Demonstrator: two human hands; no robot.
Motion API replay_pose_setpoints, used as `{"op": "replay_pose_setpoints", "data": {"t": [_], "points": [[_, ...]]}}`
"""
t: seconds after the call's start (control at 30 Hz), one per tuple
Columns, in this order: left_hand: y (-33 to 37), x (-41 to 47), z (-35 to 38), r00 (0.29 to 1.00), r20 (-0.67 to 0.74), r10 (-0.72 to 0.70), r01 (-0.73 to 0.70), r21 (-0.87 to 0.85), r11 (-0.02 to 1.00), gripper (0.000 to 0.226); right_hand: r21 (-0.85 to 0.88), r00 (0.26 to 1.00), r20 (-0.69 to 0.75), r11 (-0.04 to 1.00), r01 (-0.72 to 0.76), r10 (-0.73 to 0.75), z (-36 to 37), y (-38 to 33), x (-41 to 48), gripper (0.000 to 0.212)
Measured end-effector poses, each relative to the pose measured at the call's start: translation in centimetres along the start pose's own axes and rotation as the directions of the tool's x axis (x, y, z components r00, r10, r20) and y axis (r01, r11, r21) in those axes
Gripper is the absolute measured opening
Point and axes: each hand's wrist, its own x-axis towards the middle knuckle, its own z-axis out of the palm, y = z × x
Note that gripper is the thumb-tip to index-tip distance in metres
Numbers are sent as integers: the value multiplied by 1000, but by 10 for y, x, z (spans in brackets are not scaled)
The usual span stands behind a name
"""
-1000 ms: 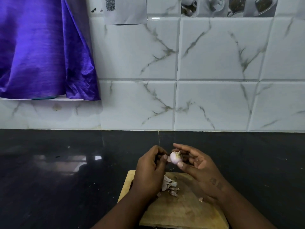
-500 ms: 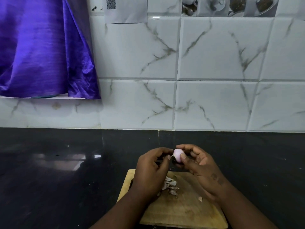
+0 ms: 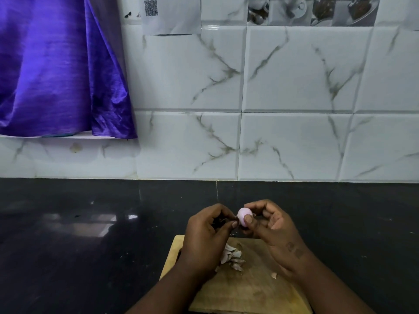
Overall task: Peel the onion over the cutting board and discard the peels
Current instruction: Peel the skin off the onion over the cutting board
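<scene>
Head cam: we've got a small onion [image 3: 243, 217] held up in both hands, over the far end of the cutting board [image 3: 249, 293].

Our right hand [image 3: 275, 233] grips the smooth pale-pink onion between the thumb and curled fingers. Our left hand [image 3: 205, 239] has its thumb and forefinger pinched in at the onion's left end. Something dark sits between those fingertips, but we can't tell what it is. The wooden board lies on the shiny black counter [image 3: 90, 245]. A little heap of peels [image 3: 232, 257] sits on the board just beside our left hand, plus one stray scrap [image 3: 274, 275] near our right wrist. Behind the counter is a white marble-look tiled wall [image 3: 294, 87], and a purple cloth [image 3: 56, 71] hangs at the top left.
</scene>
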Motion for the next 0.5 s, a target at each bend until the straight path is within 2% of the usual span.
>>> {"op": "replay_pose_setpoints", "data": {"t": [0.1, 0.23, 0.37, 0.43, 0.5], "points": [[-1, -2, 0, 1000, 12, 9, -10, 68, 998, 19, 42, 999, -45, 999, -4, 6, -1, 0, 2, 30], [-2, -3, -2, 999, -28, 24, -19, 173, 985, 15, 69, 999, -7, 997, -43, 44, 0, -3, 1, 35], [-2, -2, -1, 1000, 7, -1, 0, 174, 985, 12, 71, 999, 6, 996, -48, 47, 2, -5, -1, 29], [1, -4, 0, 999, 33, -9, 4, 150, 989, 19, 86, 999, 1, 995, -48, 48, 3, -6, -2, 30], [3, -4, -1, 1000, 17, -21, 20, 54, 998, 29, 97, 999, 4, 994, -54, 54, 3, -6, -2, 34]]}}
